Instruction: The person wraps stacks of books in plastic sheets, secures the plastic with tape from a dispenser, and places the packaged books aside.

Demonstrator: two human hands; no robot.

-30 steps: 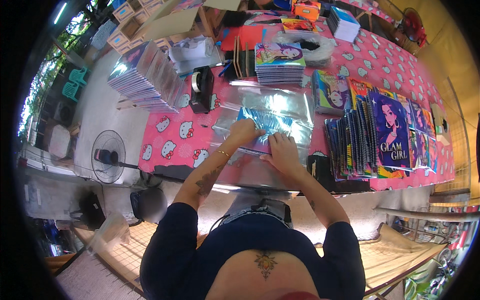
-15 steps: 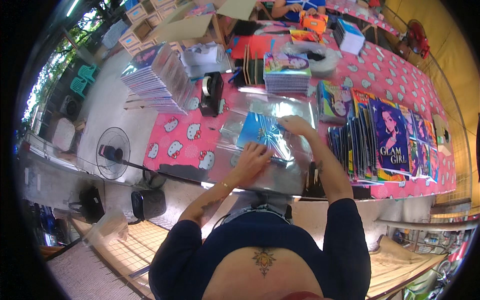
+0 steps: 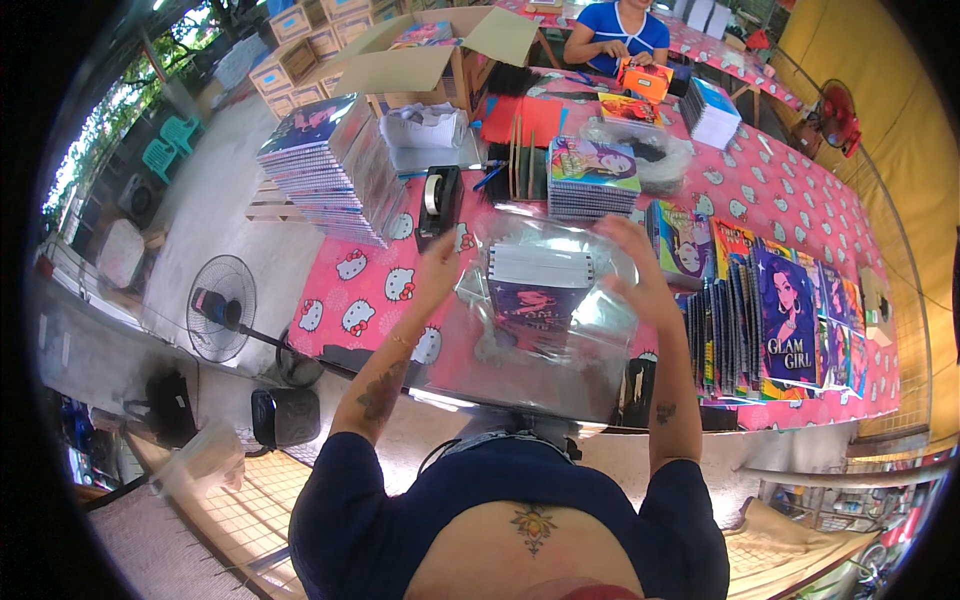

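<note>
In front of me, a purple-covered notebook and a white block of pages with dark binding rings at its sides lie on a shiny clear plastic sheet. My left hand is to the left of the notebook, close to the front of a black tape dispenser; its fingers are blurred. Over the right side of the plastic is my right hand, fingers curved and apart, with nothing visible in it.
A tall notebook stack stands at left, a smaller stack behind the plastic. Upright notebooks crowd the right of the pink tablecloth. Beyond are an open carton and a co-worker handling an orange item. A fan stands left.
Both hands have come off the blue, plastic-covered item; the left moved left toward the tape dispenser, the right lifted. A purple cover and white pages now show where blue was. The view has shifted slightly.
</note>
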